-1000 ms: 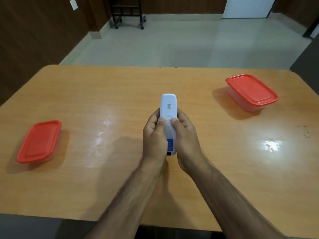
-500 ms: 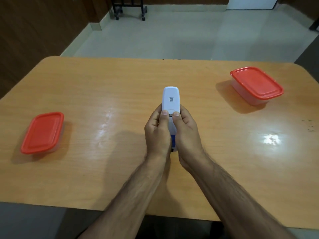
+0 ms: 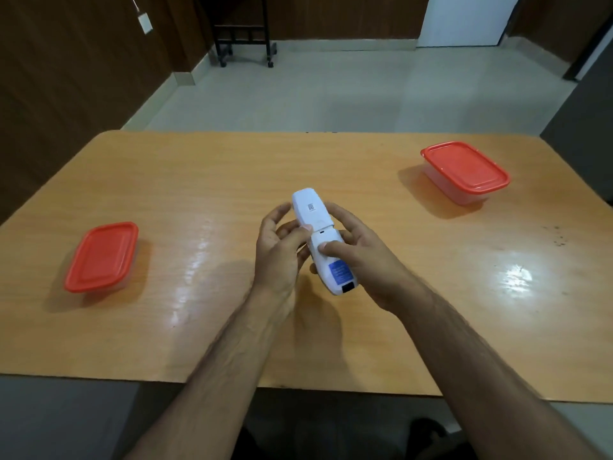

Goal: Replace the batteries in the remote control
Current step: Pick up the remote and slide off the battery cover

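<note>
A white remote control (image 3: 323,242) is held face down above the middle of the wooden table (image 3: 205,180), its far end tilted left. A blue label shows near its near end. My right hand (image 3: 361,257) grips the remote's lower body, thumb lying across its back. My left hand (image 3: 280,250) holds it from the left, thumb pressing the back cover (image 3: 311,209), which sits slid a little toward the far end, leaving a small gap at its edge. No batteries are visible.
A lidded container with an orange lid (image 3: 102,257) sits on the table's left side. Another container with an orange lid (image 3: 466,171) stands at the far right. A black wheeled stand (image 3: 243,38) is on the floor beyond the table.
The remote has turned so its far end points left, and the back cover has slid toward the far end. My thumbs have spread apart from their side-by-side position.
</note>
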